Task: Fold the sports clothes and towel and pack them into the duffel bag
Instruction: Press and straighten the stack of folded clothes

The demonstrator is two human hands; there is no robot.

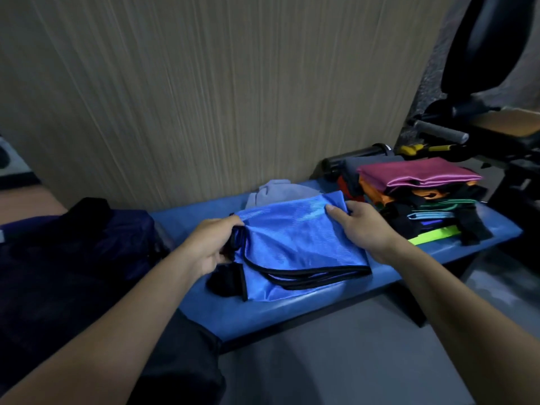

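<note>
A shiny blue jersey with black trim lies folded on the blue padded bench. My left hand grips its left edge, fingers curled round the black trim. My right hand holds the jersey's far right corner, thumb on top of the cloth. A dark duffel bag sits to the left, on the bench end. A grey folded cloth lies just behind the jersey. A stack of folded sports clothes, magenta on top, stands at the right.
A wood-grain wall rises right behind the bench. Black gym equipment with handles and a roller stands at the far right. Grey floor lies in front of the bench. A small black cloth lies under the jersey's left edge.
</note>
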